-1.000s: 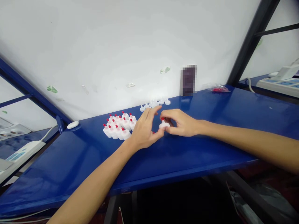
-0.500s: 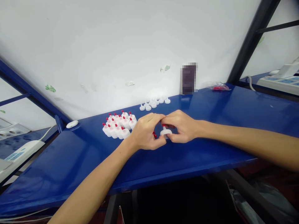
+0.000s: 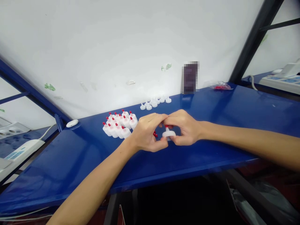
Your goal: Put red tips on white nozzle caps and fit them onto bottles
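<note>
Between my two hands is a white nozzle cap with a small red tip pointing up. My left hand curls round from the left, its thumb at the lower edge of the cap. From the right, my right hand closes on it with thumb and fingers. The fingertips of both hands meet above the red tip and partly hide it. Some small red tips lie on the table behind my left hand, mostly covered by it.
White bottles with red tips stand grouped left of my hands on the blue table. Several white nozzle caps sit by the wall. A phone-like dark, pixelated object, a bag of red pieces and a white oval case line the back.
Both hands and the nozzle cap have shifted very slightly to the right in view. More of the cap's round base shows between the thumbs. The grip looks the same.
</note>
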`<state>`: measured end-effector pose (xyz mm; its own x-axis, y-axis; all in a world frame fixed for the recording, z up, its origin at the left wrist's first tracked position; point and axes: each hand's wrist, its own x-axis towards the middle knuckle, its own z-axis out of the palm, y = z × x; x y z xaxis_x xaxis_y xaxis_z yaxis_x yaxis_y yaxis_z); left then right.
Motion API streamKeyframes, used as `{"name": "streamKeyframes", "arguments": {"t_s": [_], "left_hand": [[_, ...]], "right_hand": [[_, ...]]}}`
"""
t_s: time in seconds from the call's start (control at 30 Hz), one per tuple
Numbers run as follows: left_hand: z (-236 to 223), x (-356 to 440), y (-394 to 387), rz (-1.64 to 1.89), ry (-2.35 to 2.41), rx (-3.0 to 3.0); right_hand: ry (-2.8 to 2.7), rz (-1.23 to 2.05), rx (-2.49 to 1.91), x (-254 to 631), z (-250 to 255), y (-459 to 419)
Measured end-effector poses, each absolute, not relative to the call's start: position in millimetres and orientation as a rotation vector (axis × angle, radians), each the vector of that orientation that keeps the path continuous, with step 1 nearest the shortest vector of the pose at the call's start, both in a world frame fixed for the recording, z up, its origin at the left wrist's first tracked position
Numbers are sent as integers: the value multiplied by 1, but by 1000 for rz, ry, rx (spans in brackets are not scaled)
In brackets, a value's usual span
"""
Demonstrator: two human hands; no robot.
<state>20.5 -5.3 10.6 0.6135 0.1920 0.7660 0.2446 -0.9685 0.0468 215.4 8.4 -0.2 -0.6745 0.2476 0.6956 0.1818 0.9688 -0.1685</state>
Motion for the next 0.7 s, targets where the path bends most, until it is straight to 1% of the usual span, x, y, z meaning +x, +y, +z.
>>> {"name": "streamKeyframes", "arguments": {"t_s": [0.2,0.37,0.43,0.57,0.7], "left_hand": [[-1,9,5,-1172,-439,-2765],[-3,4,11,-1058,-542,-2677],[0,5,11,-1123,-592,-2593],[13,5,7,-1425,-607,-2333],[24,-5,7,-1596,-537,-2150]], "right_hand": [[-2437,203,-377,221,2,15],[-2454,511,-386,226,8,18],[-2377,545,-465,224,7,24],[-2269,508,-717,214,3,52],[-2504,507,-885,191,-1,83]]}}
